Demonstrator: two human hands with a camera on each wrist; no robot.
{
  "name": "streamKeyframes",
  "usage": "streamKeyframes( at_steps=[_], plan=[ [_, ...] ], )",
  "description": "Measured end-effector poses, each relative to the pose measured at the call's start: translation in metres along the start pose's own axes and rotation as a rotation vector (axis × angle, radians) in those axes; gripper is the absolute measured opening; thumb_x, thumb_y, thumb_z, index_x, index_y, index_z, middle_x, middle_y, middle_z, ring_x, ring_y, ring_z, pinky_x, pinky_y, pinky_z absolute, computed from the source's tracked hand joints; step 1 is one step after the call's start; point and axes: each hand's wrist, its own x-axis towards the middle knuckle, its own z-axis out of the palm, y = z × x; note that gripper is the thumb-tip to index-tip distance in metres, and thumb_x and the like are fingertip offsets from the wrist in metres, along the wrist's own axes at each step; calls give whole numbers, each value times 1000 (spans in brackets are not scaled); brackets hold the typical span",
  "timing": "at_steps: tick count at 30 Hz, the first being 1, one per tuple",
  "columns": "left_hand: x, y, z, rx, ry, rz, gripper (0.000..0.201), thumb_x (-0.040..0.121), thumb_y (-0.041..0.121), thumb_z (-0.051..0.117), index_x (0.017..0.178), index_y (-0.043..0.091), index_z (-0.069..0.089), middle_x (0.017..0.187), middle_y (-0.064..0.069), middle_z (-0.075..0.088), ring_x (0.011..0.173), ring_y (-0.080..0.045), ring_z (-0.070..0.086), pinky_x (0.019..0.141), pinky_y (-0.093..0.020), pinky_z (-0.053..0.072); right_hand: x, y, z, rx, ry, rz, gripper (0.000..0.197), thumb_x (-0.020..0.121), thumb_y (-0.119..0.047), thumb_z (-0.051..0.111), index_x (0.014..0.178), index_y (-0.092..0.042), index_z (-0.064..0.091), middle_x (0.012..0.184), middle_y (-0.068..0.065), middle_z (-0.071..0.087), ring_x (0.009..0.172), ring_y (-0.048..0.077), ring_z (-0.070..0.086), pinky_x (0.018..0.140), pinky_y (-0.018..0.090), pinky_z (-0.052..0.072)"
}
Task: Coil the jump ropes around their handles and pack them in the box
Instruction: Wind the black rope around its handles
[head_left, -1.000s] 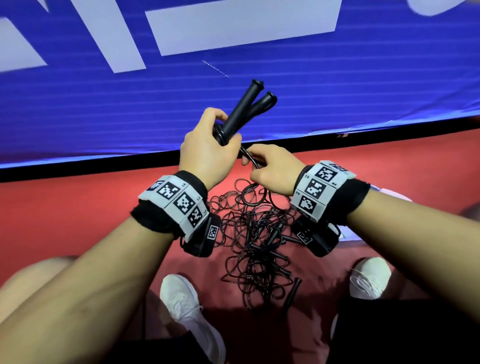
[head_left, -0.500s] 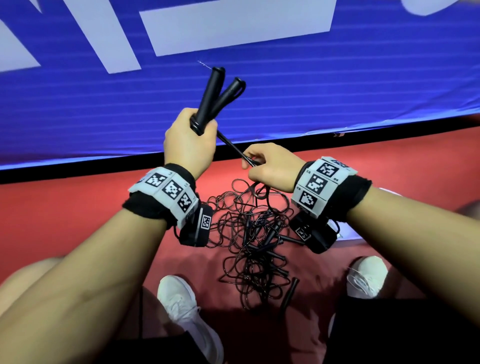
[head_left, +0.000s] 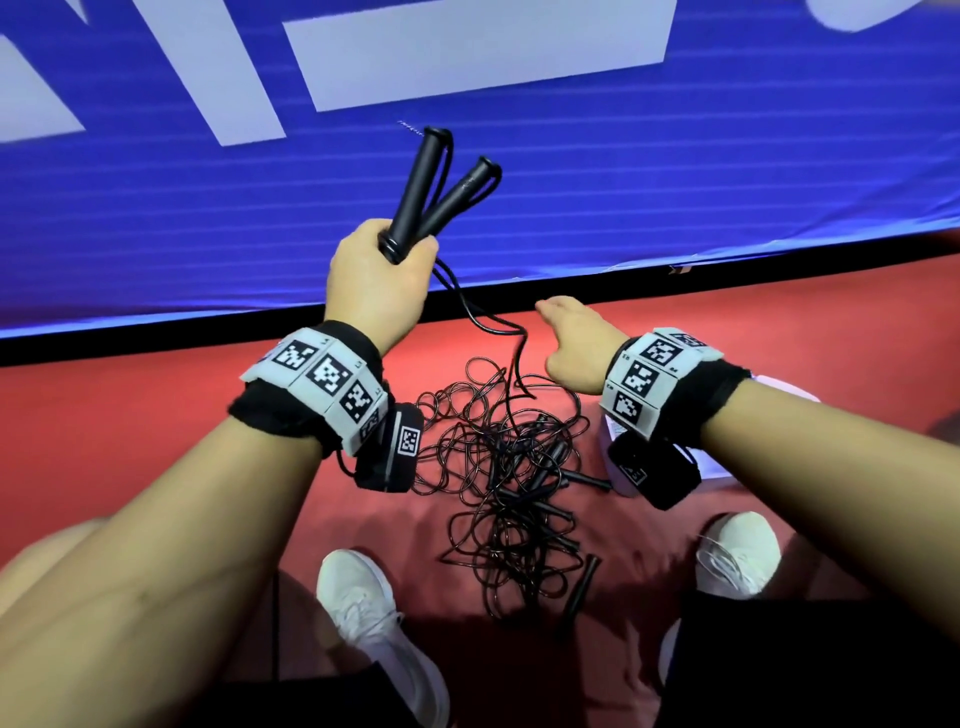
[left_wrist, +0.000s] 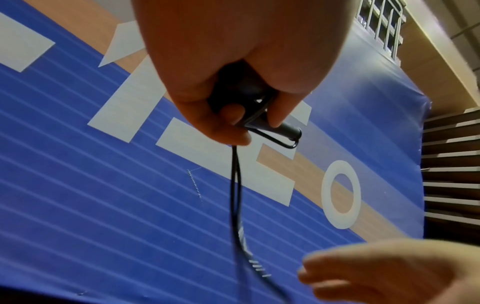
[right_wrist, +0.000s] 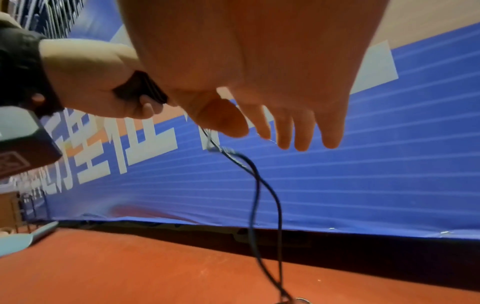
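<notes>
From the head view, the left hand (head_left: 376, 283) grips two black handles (head_left: 436, 195) by their lower ends, raised in a V against the blue banner (head_left: 675, 171). Their cord (head_left: 478, 317) drops from the fist past the right hand (head_left: 576, 345), which hangs just beside it with fingers loose, holding nothing. Below both hands a tangled pile of ropes (head_left: 509, 478) lies on the red floor (head_left: 104, 415), between two white shoes (head_left: 363, 608). In the left wrist view, fingers (left_wrist: 231, 112) curl round the handles (left_wrist: 283, 128), cord (left_wrist: 235, 185) hanging doubled. In the right wrist view, the right hand's fingers (right_wrist: 301, 131) are spread straight, the cord (right_wrist: 259, 185) just under the thumb.
</notes>
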Motion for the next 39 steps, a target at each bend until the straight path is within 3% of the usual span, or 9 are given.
streamKeyframes(
  at_steps=[6, 10, 12, 14, 16, 21, 27, 31, 39],
  plan=[
    [-16, 15, 8, -33, -205, 28, 25, 89, 25, 65, 67, 21, 53, 43, 16, 52, 45, -5, 50, 64, -37, 52, 0, -20, 7, 402, 110, -127, 84, 85, -34, 65, 150, -14, 15, 156, 2, 22, 142, 13, 23, 117, 32, 20],
    [-24, 23, 7, -120, -331, 51, 19, 91, 21, 64, 73, 17, 58, 52, 12, 55, 42, -2, 48, 50, -18, 41, 10, -23, 15, 504, 163, -169, 74, 81, -37, 64, 144, -15, 33, 143, 3, 46, 132, 16, 43, 112, 38, 31],
    [-25, 25, 6, -169, -367, 41, 16, 87, 25, 65, 77, 15, 57, 60, 6, 57, 43, -10, 46, 46, -23, 40, 10, -24, 12, 562, 219, -172, 46, 84, -26, 64, 126, -10, 53, 121, 7, 62, 112, 20, 58, 102, 41, 41],
    [-25, 25, 6, -216, -366, 39, 17, 79, 30, 63, 82, 15, 57, 65, 1, 58, 48, -17, 45, 45, -26, 40, 9, -25, 9, 618, 231, -176, 4, 89, -16, 59, 93, -15, 58, 83, 6, 64, 76, 21, 62, 79, 39, 51],
    [-25, 23, 7, -194, -325, 53, 15, 77, 31, 62, 86, 20, 56, 70, -2, 57, 53, -15, 47, 48, -30, 42, 4, -27, 8, 642, 215, -191, 16, 93, -16, 53, 78, -18, 53, 62, 0, 49, 53, 16, 48, 59, 31, 44],
    [-16, 10, 8, 29, -144, 110, 10, 90, 23, 61, 93, 26, 53, 68, 13, 49, 58, 5, 48, 58, -10, 35, -3, -31, 6, 335, 245, -226, 18, 95, -27, 49, 88, -15, 61, 67, -4, 52, 66, 16, 48, 67, 29, 38],
    [-13, 2, 11, 185, -75, 131, 17, 91, 32, 58, 106, 29, 49, 68, 11, 53, 67, -9, 53, 62, -25, 38, -13, -39, -4, 71, 293, -267, 22, 97, -30, 42, 92, -14, 56, 78, 3, 55, 76, 24, 50, 67, 30, 36],
    [-11, -3, 16, 271, -90, 121, 17, 92, 34, 57, 93, 21, 47, 66, 8, 49, 74, -26, 51, 64, -31, 35, -20, -44, -4, -42, 282, -304, 23, 98, -28, 38, 82, -15, 47, 71, 0, 49, 72, 24, 48, 65, 29, 33],
    [0, -13, 7, 380, -67, 15, 23, 94, 37, 55, 96, 18, 42, 71, 7, 47, 77, -26, 49, 68, -30, 32, -22, -30, -20, -194, 233, -229, 25, 94, -40, 48, 101, -20, 61, 80, -2, 57, 77, 21, 51, 68, 27, 39]
  ],
)
